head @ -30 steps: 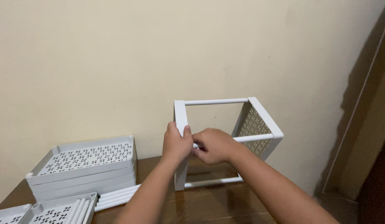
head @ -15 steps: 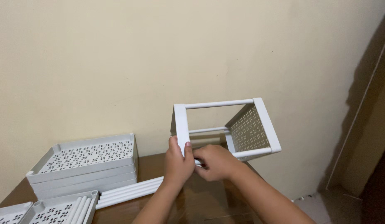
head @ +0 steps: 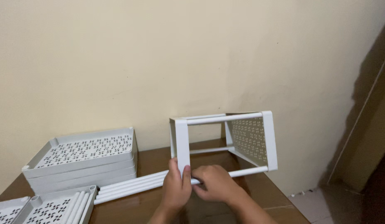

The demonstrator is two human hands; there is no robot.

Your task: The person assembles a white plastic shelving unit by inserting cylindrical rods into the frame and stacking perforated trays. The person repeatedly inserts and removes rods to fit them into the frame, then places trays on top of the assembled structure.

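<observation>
A white plastic rack frame lies on its side on the brown wooden table: two perforated end panels joined by round white tubes. My left hand grips the lower corner of the near end panel. My right hand is closed around the near bottom tube where it enters that panel. The far panel faces me with its patterned holes.
A stack of white perforated trays sits at the left by the beige wall. Loose white tubes lie beside it. More tray pieces are at the bottom left. The table's right edge drops to a tiled floor.
The frame has been tipped over and lowered from a raised, tilted position until it rests on the table. Both hands moved down with it, keeping their grip at the same corner.
</observation>
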